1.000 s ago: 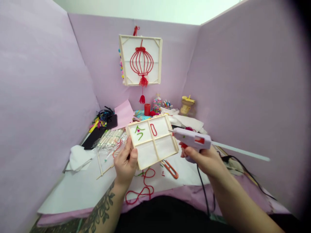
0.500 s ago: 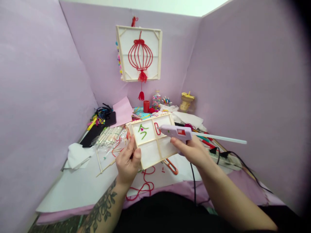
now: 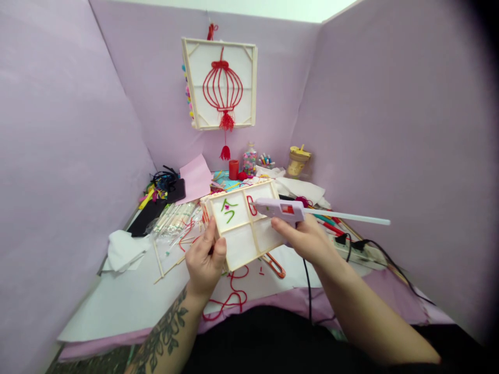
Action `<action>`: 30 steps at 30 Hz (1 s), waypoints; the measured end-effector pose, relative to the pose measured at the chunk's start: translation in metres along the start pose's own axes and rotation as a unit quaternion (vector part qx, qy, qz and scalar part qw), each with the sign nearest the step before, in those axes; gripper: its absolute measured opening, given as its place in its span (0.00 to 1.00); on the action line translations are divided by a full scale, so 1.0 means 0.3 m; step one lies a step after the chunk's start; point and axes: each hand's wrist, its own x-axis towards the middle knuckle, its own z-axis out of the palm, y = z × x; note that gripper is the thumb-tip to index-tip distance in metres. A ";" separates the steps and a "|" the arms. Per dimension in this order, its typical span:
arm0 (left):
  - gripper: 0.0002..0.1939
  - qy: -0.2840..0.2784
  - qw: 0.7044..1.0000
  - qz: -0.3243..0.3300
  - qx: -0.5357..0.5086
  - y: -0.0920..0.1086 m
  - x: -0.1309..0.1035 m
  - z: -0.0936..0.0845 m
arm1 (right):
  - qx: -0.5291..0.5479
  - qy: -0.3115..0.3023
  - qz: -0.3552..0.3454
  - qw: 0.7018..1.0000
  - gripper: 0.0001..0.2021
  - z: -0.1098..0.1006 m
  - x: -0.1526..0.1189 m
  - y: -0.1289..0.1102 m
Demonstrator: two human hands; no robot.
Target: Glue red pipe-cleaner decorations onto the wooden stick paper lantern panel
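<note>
My left hand (image 3: 206, 254) grips the lower left edge of a wooden-framed paper panel (image 3: 239, 250), held tilted above the table. Thin sticks split its face into several panes. Green yarn strokes (image 3: 230, 210) with a small pink spot sit in the upper left pane. A red yarn outline (image 3: 251, 206) lies in the upper right one. My right hand (image 3: 302, 236) is closed around a lilac hot glue gun (image 3: 283, 209), whose nozzle is at the red yarn. A long pale glue stick (image 3: 346, 215) juts from the gun's back.
A square lantern (image 3: 222, 85) with a red yarn design hangs at the back wall. Red yarn (image 3: 234, 298) and an orange cutter (image 3: 276, 266) lie below the panel. Bagged sticks (image 3: 175, 221) are at left, a power strip (image 3: 360, 252) at right. The gun's black cord (image 3: 309, 288) hangs down.
The glue gun and my right hand have shifted slightly left, with the nozzle still by the red yarn. My left hand and the panel stay almost in place.
</note>
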 end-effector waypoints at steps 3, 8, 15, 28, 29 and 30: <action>0.24 0.001 1.000 0.002 -0.005 0.000 0.000 0.001 | 0.010 -0.005 -0.012 1.000 0.17 0.000 0.002 -0.001; 0.23 0.001 1.000 0.002 0.000 0.000 -0.001 0.002 | 0.016 -0.003 -0.025 1.000 0.16 0.002 0.004 0.000; 0.22 0.003 1.000 0.000 0.007 -0.004 -0.005 0.003 | 0.008 -0.008 -0.029 1.000 0.17 -0.001 0.004 -0.004; 0.23 0.001 1.000 -0.002 -0.006 0.001 -0.001 0.001 | 0.000 -0.005 -0.041 0.999 0.16 -0.002 0.003 -0.009; 0.23 0.000 1.000 -0.002 -0.007 0.001 -0.001 0.001 | -0.001 -0.004 -0.040 0.999 0.16 -0.001 0.004 -0.009; 0.23 -0.001 1.000 -0.001 -0.007 0.002 -0.001 0.000 | -0.001 -0.005 -0.039 0.999 0.16 -0.001 0.004 -0.008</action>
